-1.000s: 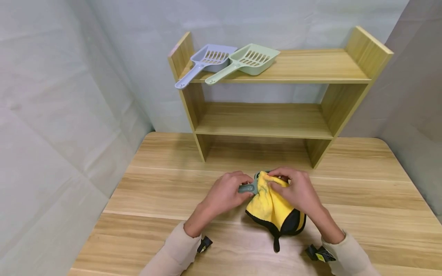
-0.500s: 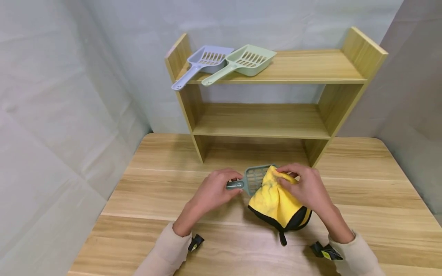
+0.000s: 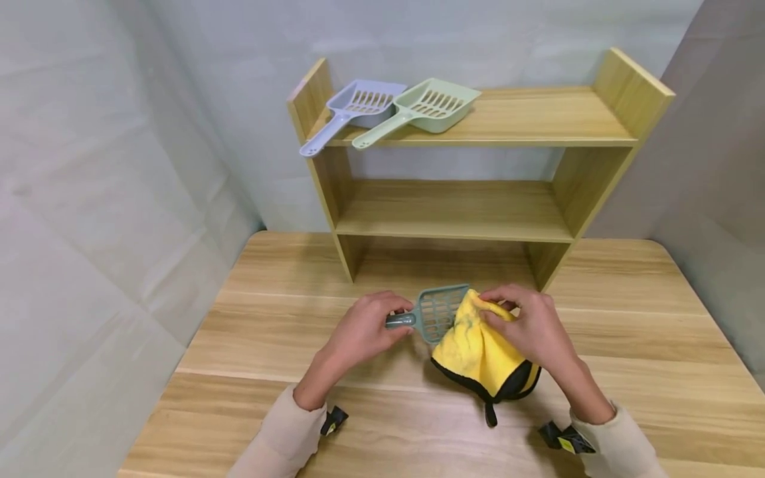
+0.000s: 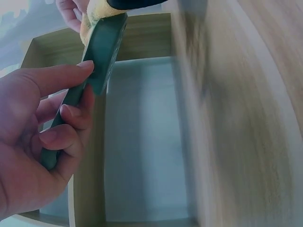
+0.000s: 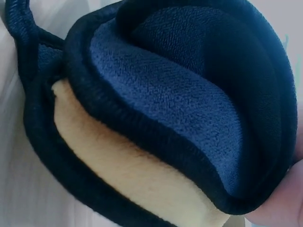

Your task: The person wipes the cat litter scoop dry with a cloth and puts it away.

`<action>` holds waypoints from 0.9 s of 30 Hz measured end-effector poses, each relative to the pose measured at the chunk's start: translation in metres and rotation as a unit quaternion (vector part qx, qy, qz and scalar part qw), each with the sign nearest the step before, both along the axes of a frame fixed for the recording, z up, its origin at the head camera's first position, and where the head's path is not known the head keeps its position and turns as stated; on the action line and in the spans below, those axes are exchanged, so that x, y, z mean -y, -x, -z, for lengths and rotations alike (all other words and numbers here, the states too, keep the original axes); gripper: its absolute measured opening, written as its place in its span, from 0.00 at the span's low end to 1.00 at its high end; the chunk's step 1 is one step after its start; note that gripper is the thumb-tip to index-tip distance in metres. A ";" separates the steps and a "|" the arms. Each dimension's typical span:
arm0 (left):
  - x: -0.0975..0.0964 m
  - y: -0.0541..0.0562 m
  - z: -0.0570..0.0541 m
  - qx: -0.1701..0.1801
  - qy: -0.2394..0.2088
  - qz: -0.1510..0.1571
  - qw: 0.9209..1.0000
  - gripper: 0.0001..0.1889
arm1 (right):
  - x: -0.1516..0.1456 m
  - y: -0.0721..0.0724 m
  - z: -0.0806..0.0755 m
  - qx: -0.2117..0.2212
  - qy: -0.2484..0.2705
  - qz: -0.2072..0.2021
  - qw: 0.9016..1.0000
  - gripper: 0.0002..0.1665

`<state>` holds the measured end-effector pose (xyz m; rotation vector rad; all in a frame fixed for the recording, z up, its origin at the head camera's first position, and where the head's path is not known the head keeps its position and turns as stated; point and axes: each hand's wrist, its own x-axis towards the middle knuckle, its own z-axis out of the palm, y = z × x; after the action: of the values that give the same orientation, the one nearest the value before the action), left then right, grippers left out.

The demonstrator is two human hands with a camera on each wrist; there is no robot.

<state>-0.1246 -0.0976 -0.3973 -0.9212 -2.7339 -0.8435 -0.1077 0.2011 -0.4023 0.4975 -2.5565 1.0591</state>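
In the head view my left hand (image 3: 366, 330) grips the handle of a dark green slotted litter scoop (image 3: 435, 313), which is held above the table. The left wrist view shows thumb and fingers curled round that scoop's handle (image 4: 72, 97). My right hand (image 3: 530, 323) pinches a yellow cloth with black edging (image 3: 478, 352) against the right part of the scoop, hiding that part. The cloth's lower corner hangs down with a black loop. Up close in the right wrist view, the cloth's dark side (image 5: 170, 94) folds over, with fingertips at the lower right.
A wooden shelf unit (image 3: 454, 207) stands at the back of the table (image 3: 251, 352). On its top board lie a lavender scoop (image 3: 364, 99) and a pale green scoop (image 3: 433, 106), side by side at the left, handles jutting over the front edge.
The left hand has drawn the scoop leftward, so more of its slotted face shows beside the cloth. The right hand and cloth have shifted slightly right, the pinch unchanged.
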 end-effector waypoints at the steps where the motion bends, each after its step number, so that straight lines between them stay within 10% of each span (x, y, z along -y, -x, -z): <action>1: -0.001 0.000 0.000 -0.001 0.000 0.002 1.000 0.16 | 0.001 0.000 0.001 -0.006 0.000 -0.002 1.000 0.14; 27: -0.028 -0.010 0.004 0.022 0.014 0.003 1.000 0.15 | 0.024 -0.006 0.009 0.030 0.001 -0.035 0.999 0.15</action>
<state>-0.1150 -0.0696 -0.4018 -0.9265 -2.7892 -0.8370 -0.1012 0.1774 -0.4114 0.5672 -2.6080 1.1169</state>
